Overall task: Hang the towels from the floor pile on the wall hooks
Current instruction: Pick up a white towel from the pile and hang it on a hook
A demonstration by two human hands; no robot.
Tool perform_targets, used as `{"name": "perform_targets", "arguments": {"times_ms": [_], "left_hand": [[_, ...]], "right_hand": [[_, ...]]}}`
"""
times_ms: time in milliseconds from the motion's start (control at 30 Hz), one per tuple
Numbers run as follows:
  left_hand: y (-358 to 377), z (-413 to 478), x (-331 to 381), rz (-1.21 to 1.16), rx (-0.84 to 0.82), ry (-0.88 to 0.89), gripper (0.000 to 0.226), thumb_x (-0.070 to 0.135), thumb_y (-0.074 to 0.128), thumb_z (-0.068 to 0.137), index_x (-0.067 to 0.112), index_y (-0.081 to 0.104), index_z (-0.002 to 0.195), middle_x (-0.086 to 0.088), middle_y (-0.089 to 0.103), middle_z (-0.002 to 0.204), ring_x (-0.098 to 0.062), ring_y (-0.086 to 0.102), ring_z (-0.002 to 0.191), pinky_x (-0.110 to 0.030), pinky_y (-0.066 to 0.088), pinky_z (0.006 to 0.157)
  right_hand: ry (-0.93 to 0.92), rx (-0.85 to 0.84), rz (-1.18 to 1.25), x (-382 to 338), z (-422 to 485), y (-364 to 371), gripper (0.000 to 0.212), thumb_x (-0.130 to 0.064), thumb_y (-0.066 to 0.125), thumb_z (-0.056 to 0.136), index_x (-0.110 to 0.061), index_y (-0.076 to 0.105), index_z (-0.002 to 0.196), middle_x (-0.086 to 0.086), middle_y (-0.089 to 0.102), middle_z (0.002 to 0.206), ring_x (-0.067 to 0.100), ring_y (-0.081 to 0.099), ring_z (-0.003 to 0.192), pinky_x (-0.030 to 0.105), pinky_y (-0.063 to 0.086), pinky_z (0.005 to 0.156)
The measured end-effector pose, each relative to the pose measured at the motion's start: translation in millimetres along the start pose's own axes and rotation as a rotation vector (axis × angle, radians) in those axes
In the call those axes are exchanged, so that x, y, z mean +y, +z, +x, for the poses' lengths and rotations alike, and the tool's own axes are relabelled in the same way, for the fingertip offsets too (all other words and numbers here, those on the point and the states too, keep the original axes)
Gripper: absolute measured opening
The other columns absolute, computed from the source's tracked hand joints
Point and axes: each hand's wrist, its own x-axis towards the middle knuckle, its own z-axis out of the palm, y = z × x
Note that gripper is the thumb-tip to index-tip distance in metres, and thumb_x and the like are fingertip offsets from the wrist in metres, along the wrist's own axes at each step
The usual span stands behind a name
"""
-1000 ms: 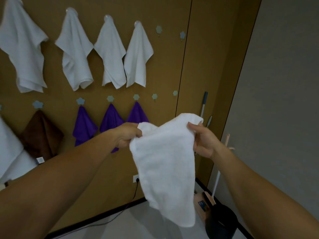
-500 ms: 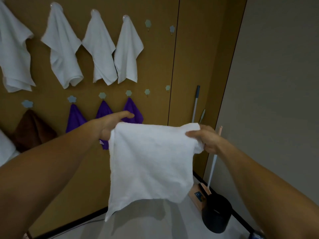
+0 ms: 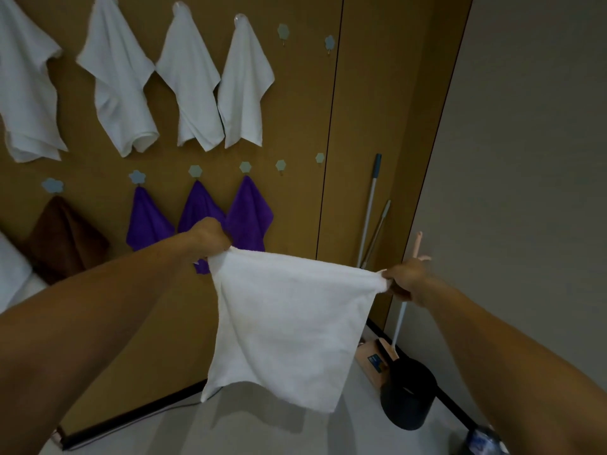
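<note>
Hung towels (image 3: 187, 87): four white on the upper hooks (image 3: 283, 31) of the wall (image 3: 302, 110), brown and purple below.
Left hand (image 3: 210, 239): fingers curled, pinching the upper left corner of the Towel (image 3: 289, 323).
Towel: white, plain, roughly square, spread in the air before the wall, top edge taut, lower edge loose.
Right hand (image 3: 405, 280): pinching the upper right corner.

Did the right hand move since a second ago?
Yes. The right hand moved rightward: it was in front of the grey pole and now sits right of it, pulling the white towel out wide.
</note>
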Motion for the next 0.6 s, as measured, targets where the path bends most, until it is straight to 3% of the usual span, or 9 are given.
{"name": "perform_targets", "arguments": {"times_ms": [100, 167, 233, 300, 367, 400, 467, 533, 600], "left_hand": [[4, 2, -15, 0.172, 0.08, 0.059, 0.031, 0.003, 0.047, 0.091, 0.008, 0.043, 0.061, -0.011, 0.06, 0.082, -0.027, 0.06, 0.081, -0.028, 0.041, 0.061], [4, 5, -26, 0.196, 0.12, 0.06, 0.017, 0.001, 0.044, 0.092, 0.0, 0.057, 0.08, -0.018, 0.064, 0.103, -0.031, 0.062, 0.097, -0.032, 0.047, 0.076], [1, 8, -32, 0.199, 0.163, -0.002, 0.021, 0.002, 0.041, 0.095, -0.004, 0.06, 0.098, -0.02, 0.063, 0.112, -0.032, 0.06, 0.104, -0.035, 0.047, 0.085], [-4, 8, -28, 0.057, 0.224, -0.074, 0.022, 0.007, 0.041, 0.097, 0.0, 0.059, 0.086, -0.021, 0.062, 0.107, -0.033, 0.062, 0.1, -0.037, 0.05, 0.079], [-7, 10, -26, -0.261, 0.248, -0.164, 0.03, 0.011, 0.042, 0.099, 0.007, 0.048, 0.07, -0.019, 0.059, 0.092, -0.027, 0.066, 0.075, -0.032, 0.053, 0.057], [-8, 11, -24, -0.509, 0.213, -0.227, 0.029, 0.011, 0.041, 0.099, 0.007, 0.048, 0.071, -0.018, 0.059, 0.09, -0.025, 0.064, 0.065, -0.033, 0.055, 0.055], [-7, 9, -18, -0.899, 0.075, -0.308, 0.024, 0.01, 0.039, 0.101, 0.003, 0.053, 0.082, -0.018, 0.059, 0.097, -0.026, 0.06, 0.07, -0.045, 0.054, 0.074], [-3, 9, -5, -1.047, -0.016, -0.306, 0.019, 0.01, 0.041, 0.101, -0.002, 0.054, 0.092, -0.015, 0.057, 0.094, -0.026, 0.057, 0.079, -0.046, 0.051, 0.084], [-2, 6, 11, -1.057, -0.056, -0.308, 0.016, 0.011, 0.047, 0.098, -0.002, 0.056, 0.093, -0.013, 0.058, 0.087, -0.025, 0.058, 0.077, -0.039, 0.054, 0.065]], "right_hand": [[0.052, -0.049, 0.067, -7, -7, 6, 0.018, -0.013, 0.053, 0.096, -0.002, 0.056, 0.082, 0.02, 0.065, 0.081, 0.029, 0.062, 0.064, 0.03, 0.053, 0.053], [0.028, -0.075, 0.129, -17, -13, 8, 0.024, -0.016, 0.046, 0.099, -0.003, 0.057, 0.082, 0.016, 0.065, 0.076, 0.028, 0.062, 0.062, 0.031, 0.054, 0.052], [-0.03, -0.104, 0.373, -28, -15, 7, 0.026, -0.021, 0.045, 0.101, -0.002, 0.06, 0.09, 0.015, 0.066, 0.08, 0.031, 0.064, 0.07, 0.041, 0.058, 0.066], [-0.072, -0.103, 0.736, -33, -15, 6, 0.03, -0.028, 0.045, 0.102, -0.005, 0.062, 0.091, 0.009, 0.067, 0.079, 0.026, 0.065, 0.071, 0.042, 0.056, 0.072], [-0.105, -0.111, 0.901, -34, -17, 10, 0.036, -0.035, 0.041, 0.102, -0.011, 0.059, 0.082, 0.001, 0.057, 0.062, 0.016, 0.054, 0.052, 0.031, 0.046, 0.054], [-0.121, -0.131, 0.868, -33, -18, 15, 0.039, -0.038, 0.04, 0.103, -0.012, 0.058, 0.079, -0.001, 0.05, 0.057, 0.013, 0.045, 0.046, 0.029, 0.039, 0.047], [-0.117, -0.258, 0.755, -26, -22, 30, 0.047, -0.045, 0.038, 0.101, -0.009, 0.061, 0.083, 0.0, 0.051, 0.054, 0.015, 0.046, 0.046, 0.028, 0.038, 0.047], [-0.07, -0.482, 0.726, -21, -27, 44, 0.055, -0.054, 0.043, 0.097, -0.005, 0.067, 0.088, 0.01, 0.068, 0.077, 0.023, 0.064, 0.066, 0.034, 0.052, 0.06], [-0.084, -0.625, 0.72, -21, -29, 52, 0.04, -0.04, 0.063, 0.089, -0.002, 0.071, 0.096, 0.016, 0.066, 0.101, 0.026, 0.066, 0.084, 0.037, 0.057, 0.071]]}}
